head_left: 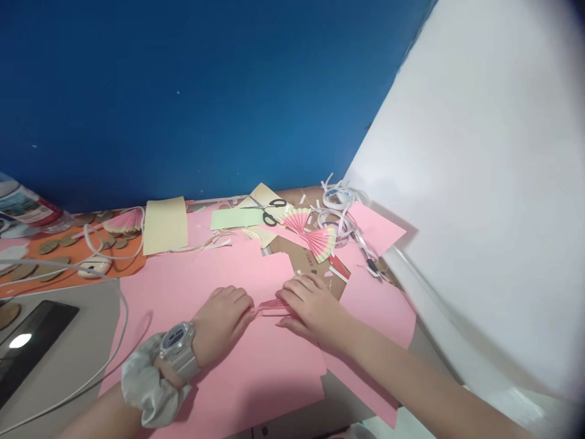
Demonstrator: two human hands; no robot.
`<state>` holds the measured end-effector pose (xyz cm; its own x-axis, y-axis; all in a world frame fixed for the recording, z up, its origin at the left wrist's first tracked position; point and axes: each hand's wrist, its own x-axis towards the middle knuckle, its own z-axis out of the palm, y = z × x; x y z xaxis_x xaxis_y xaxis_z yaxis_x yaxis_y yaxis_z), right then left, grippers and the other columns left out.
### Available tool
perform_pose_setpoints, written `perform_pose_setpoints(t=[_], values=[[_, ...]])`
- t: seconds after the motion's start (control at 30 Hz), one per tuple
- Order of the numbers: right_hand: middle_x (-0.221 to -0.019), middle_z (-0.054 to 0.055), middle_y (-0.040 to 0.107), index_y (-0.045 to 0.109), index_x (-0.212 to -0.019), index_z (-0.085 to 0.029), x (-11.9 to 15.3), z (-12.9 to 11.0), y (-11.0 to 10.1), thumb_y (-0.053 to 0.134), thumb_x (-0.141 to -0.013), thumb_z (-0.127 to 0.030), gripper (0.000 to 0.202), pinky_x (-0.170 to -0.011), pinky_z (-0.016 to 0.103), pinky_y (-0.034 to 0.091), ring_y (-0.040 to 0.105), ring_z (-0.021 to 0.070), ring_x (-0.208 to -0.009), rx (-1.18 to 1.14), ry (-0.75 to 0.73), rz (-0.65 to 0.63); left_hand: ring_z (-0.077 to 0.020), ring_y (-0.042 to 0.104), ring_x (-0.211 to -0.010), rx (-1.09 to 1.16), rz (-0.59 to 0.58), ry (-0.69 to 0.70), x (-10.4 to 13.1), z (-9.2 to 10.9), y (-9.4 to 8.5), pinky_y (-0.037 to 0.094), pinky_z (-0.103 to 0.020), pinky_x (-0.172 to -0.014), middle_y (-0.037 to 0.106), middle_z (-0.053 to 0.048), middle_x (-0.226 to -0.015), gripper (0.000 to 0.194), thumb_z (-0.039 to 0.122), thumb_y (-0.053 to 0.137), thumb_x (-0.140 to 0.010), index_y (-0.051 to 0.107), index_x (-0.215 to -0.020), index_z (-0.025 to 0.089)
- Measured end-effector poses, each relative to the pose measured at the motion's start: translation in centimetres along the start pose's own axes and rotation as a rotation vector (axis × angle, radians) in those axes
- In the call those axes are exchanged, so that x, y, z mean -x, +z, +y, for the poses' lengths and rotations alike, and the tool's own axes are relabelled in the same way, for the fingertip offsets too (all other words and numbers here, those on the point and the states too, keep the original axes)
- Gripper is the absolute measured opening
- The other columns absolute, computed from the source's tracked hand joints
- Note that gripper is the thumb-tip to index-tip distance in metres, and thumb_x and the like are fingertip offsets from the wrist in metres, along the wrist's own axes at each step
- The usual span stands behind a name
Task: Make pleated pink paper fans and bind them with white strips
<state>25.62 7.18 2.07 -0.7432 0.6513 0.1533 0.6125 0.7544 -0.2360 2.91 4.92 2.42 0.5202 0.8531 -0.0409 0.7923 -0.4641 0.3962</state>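
Observation:
Both hands meet over a narrow pleated strip of pink paper (273, 307), folded like an accordion, above a large pink sheet (219, 378). My left hand (225, 314), with a clear-strapped watch (178, 341) and a grey scrunchie at the wrist, pinches the strip's left end. Its right end is under the curled fingers of my right hand (315, 308). Part of the strip is hidden beneath the fingers. Just beyond my right hand lies a pink and yellow pleated paper bow (311, 233), fanned out on both sides.
Black-handled scissors (270, 213) rest on green and yellow paper behind the hands. Rolls of tape (337, 198) and a pen (368, 256) lie by the white wall. At left are a phone (39, 335), a white cable (123, 317), a bottle (31, 207) and another pleated fan (124, 222).

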Motion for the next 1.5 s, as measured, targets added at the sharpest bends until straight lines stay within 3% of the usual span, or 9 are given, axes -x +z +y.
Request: perform_pose_setpoints(t=[0.43,0.6,0.77,0.9,0.97,1.03,1.17,1.3,1.5], values=[[-0.087,0.008,0.062,0.061,-0.098,-0.016,-2.7,-0.4,-1.0,0.061,-0.079,-0.049,0.038,-0.087,0.04,0.031,0.053,0.0238,-0.09,-0.124,-0.112,-0.149,-0.015,0.057,-0.062,0.133,-0.099,0.008,-0.6,0.3,-2.2,0.039,-0.026,-0.061,0.062,0.002,-0.066,0.029,0.032,0.038,-0.093,0.057,-0.074,0.02],[-0.082,0.006,0.063,0.059,-0.087,-0.016,-2.9,-0.9,-1.2,0.053,-0.088,-0.031,0.016,-0.074,0.032,0.035,0.056,0.0196,-0.08,-0.206,-0.038,-0.174,-0.0153,0.057,-0.065,0.146,-0.083,0.031,-0.7,0.8,-2.6,0.039,-0.027,-0.064,0.064,0.001,-0.069,0.028,0.032,0.038,-0.093,0.06,-0.078,0.021],[-0.067,0.0,0.059,0.052,-0.072,-0.018,-2.8,-0.9,-2.3,0.052,-0.088,-0.033,0.022,-0.056,0.024,0.03,0.052,0.0136,-0.062,-0.352,0.101,-0.181,-0.0184,0.057,-0.073,0.172,-0.036,0.072,-1.2,0.9,-3.3,0.04,-0.034,-0.075,0.065,-0.001,-0.073,0.027,0.035,0.042,-0.091,0.064,-0.082,0.022],[-0.066,-0.004,0.06,0.049,-0.076,-0.019,-2.4,-1.0,-3.0,0.046,-0.092,-0.035,0.023,-0.049,0.02,0.029,0.051,0.0101,-0.056,-0.493,0.181,-0.198,-0.023,0.057,-0.098,0.281,0.068,0.06,-1.2,-0.8,-4.1,0.042,-0.039,-0.087,0.065,-0.007,-0.104,0.033,0.043,0.043,-0.09,0.057,-0.11,0.022],[-0.069,-0.004,0.062,0.047,-0.077,-0.02,-2.3,-1.2,-2.9,0.044,-0.092,-0.037,0.023,-0.053,0.019,0.035,0.054,0.0104,-0.061,-0.658,0.234,-0.182,-0.0265,0.05,-0.114,0.609,0.242,0.059,-1.1,-1.8,-4.3,0.041,-0.043,-0.094,0.051,-0.014,-0.129,0.05,0.05,0.029,-0.092,0.041,-0.129,0.02],[-0.07,-0.003,0.063,0.045,-0.077,-0.02,-2.4,-1.4,-2.5,0.045,-0.091,-0.041,0.025,-0.059,0.022,0.039,0.056,0.012,-0.065,-0.923,0.315,-0.135,-0.0269,0.047,-0.119,0.71,0.279,0.081,-1.0,-2.1,-4.0,0.041,-0.047,-0.095,0.043,-0.015,-0.136,0.065,0.058,0.004,-0.089,0.029,-0.136,0.021],[-0.071,-0.002,0.059,0.043,-0.073,-0.02,-3.3,-2.0,-1.0,0.051,-0.087,-0.044,0.029,-0.064,0.026,0.042,0.056,0.013,-0.066,-1.297,0.39,-0.015,-0.0295,0.048,-0.118,1.012,0.061,0.024,-1.3,0.0,-1.8,0.036,-0.047,-0.102,0.06,-0.01,-0.118,0.049,0.045,0.062,-0.078,0.053,-0.119,0.02],[-0.095,0.002,0.058,0.044,-0.073,-0.019,-3.9,-2.1,0.2,0.055,-0.084,-0.043,0.028,-0.073,0.029,0.045,0.057,0.0136,-0.078,-1.44,0.343,0.103,-0.0263,0.053,-0.112,1.227,0.173,-0.108,-2.8,2.3,0.6,0.04,-0.044,-0.099,0.064,-0.008,-0.112,0.03,0.039,0.047,-0.089,0.06,-0.108,0.02],[-0.067,-0.002,0.059,0.049,-0.079,-0.018,-4.0,-1.2,0.8,0.049,-0.087,-0.046,0.029,-0.069,0.032,0.048,0.06,0.0141,-0.064,-1.484,0.393,0.018,-0.0229,0.052,-0.113,1.443,0.294,-0.161,-4.3,1.3,2.1,0.04,-0.041,-0.099,0.06,-0.007,-0.119,0.024,0.033,0.044,-0.09,0.059,-0.103,0.02]])
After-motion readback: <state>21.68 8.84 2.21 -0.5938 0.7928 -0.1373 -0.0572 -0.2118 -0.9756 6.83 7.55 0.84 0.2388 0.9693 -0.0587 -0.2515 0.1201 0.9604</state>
